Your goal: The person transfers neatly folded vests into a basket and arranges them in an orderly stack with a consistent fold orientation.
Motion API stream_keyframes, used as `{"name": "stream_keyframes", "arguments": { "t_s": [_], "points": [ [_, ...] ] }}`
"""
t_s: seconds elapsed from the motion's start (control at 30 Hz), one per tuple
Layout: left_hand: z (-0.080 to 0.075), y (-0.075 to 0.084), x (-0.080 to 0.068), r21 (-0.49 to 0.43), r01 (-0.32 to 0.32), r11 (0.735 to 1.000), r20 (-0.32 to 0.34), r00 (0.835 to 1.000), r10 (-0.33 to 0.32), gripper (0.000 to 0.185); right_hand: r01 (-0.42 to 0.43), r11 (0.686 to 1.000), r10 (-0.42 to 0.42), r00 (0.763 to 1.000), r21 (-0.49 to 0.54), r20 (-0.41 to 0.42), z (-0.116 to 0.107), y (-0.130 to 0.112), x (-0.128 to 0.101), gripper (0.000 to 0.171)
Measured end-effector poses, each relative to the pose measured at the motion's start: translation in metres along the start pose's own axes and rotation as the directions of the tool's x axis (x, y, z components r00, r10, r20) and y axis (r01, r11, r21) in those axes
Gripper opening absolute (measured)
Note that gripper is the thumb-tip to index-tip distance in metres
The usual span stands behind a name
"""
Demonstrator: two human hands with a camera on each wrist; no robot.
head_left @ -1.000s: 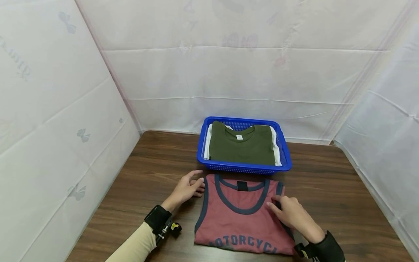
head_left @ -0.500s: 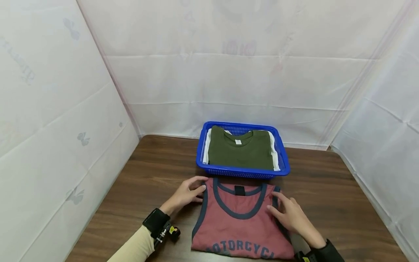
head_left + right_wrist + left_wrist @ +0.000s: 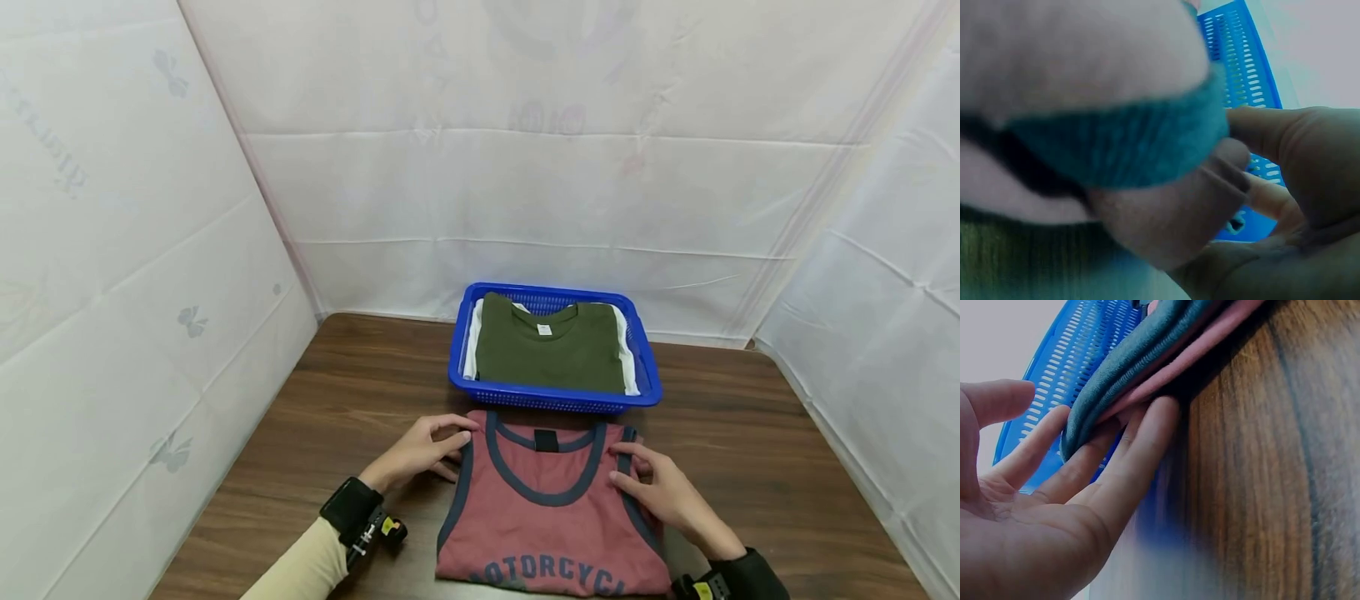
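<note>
Compared with a second ago, the left hand (image 3: pixel 420 451) is now reaching onto the top left corner of the tank top (image 3: pixel 551 508) instead of lying just beside it on the surface (image 3: pixel 315 433), and the right hand (image 3: pixel 663 492) is now sitting at the top right shoulder strap rather than lower on the chest; the camera is also tilting up a little, so the basket (image 3: pixel 555 402) is showing lower in the head view. The tank top is lying flat and folded on the surface just in front of the basket, its neckline pointing away from the person toward the basket and its long axis running from the person to the basket. It is looking faded red with dark blue binding around the neck and armholes, a small dark label inside the collar, and dark block lettering across the chest, partly cut off by the frame's lower edge. In the left wrist view the left hand's fingers (image 3: pixel 1116 462) are slipping under the layered blue-edged hem with the thumb above, pinching it loosely. In the right wrist view the right hand's fingers (image 3: pixel 1254 187) are curling under the blurred fabric edge, gripping it. The basket is holding a folded green shirt (image 3: pixel 551 350) over a white one (image 3: pixel 471 350).
</note>
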State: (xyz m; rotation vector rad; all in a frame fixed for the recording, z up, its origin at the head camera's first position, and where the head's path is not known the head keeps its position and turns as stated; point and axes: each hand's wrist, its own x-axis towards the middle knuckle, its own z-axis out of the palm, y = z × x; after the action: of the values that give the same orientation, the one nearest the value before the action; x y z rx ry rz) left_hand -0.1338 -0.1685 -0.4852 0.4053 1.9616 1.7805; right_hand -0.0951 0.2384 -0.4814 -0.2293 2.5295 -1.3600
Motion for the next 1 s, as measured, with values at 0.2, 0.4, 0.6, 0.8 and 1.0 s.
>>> {"name": "stream_keyframes", "arguments": {
  "t_s": [0.2, 0.4, 0.6, 0.8, 1.0],
  "points": [
    [0.0008, -0.0033, 0.0014, 0.023, -0.012, 1.000, 0.022, 1.000, 0.012, 0.041, 0.065, 0.995, -0.063, 0.998, -0.077, 0.031, 0.0036, 0.0047, 0.0018, 0.047],
    [0.0000, -0.0016, 0.0019, 0.145, -0.030, 0.989, 0.071, 0.997, 0.020, 0.042, 0.074, 0.957, -0.086, 0.996, -0.280, -0.032, 0.0065, 0.0037, -0.0021, 0.046],
    [-0.0003, -0.0038, 0.0019, 0.237, -0.051, 0.970, 0.140, 0.990, 0.018, 0.045, 0.109, 0.936, -0.123, 0.992, -0.334, -0.023, 0.0070, 0.0060, -0.0059, 0.051],
    [0.0022, -0.0049, 0.0011, 0.371, -0.088, 0.925, 0.173, 0.985, 0.024, 0.046, 0.117, 0.920, -0.131, 0.991, -0.373, -0.013, 0.0054, 0.0051, -0.0070, 0.053],
    [0.0043, -0.0053, 0.0027, 0.468, -0.052, 0.882, 0.108, 0.994, 0.002, 0.042, 0.106, 0.910, -0.126, 0.992, -0.400, -0.023, 0.0055, 0.0055, -0.0053, 0.050]
  ]
}}
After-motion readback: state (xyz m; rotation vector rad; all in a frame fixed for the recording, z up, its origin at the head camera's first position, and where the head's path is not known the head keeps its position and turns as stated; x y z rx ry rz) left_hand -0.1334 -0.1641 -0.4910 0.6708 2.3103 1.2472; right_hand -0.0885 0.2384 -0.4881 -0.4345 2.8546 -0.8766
